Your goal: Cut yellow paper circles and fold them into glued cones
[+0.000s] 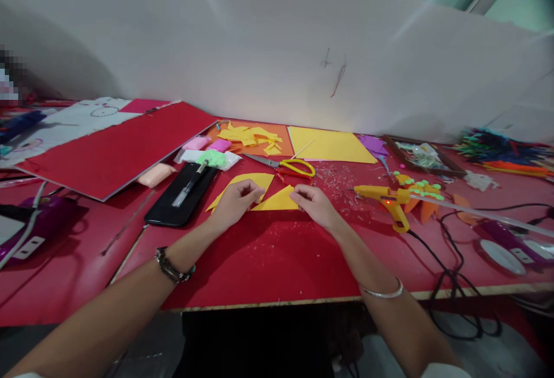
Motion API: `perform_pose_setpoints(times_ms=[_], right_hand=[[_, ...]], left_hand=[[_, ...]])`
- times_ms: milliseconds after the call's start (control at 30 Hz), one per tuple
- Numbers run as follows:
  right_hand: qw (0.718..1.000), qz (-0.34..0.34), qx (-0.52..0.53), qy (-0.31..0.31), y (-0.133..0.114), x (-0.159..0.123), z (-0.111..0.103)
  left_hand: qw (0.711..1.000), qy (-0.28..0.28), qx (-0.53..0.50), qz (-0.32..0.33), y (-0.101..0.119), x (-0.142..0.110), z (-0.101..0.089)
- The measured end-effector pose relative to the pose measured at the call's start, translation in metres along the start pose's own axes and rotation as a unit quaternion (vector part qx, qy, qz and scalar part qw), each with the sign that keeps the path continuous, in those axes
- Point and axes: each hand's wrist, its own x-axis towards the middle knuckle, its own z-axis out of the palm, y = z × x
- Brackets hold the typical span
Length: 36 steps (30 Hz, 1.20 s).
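A piece of yellow paper [277,199] lies folded into triangles on the red table [268,262]. My left hand [236,202] has its fingers curled and pinches the paper's left part near the fold. My right hand [314,205] pinches the paper's right corner with fingers pressed together. Both forearms reach in from the bottom, the left with a dark bracelet, the right with a silver bangle. Just beyond the paper lie yellow-handled scissors [288,165].
A yellow glue gun [389,199] with a black cord lies right of my hands. A black tray with a pen [182,193], clay packets [208,156], yellow paper scraps [251,135], a yellow sheet [329,146] and a red board [116,147] lie behind. Pipe cleaners [502,150] sit far right.
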Motion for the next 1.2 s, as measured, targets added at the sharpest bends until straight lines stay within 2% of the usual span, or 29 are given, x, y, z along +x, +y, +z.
perform_pose_setpoints(times_ms=[600, 1200], right_hand=[[1.0, 0.0, -0.013, 0.015, 0.003, -0.0005, -0.0016], [1.0, 0.002, -0.005, 0.021, 0.0053, 0.0001, -0.0017]], left_hand=[[0.998, 0.036, -0.052, -0.019, -0.0022, 0.0032, 0.001], [0.997, 0.039, -0.053, -0.026, 0.0, 0.0019, 0.0009]])
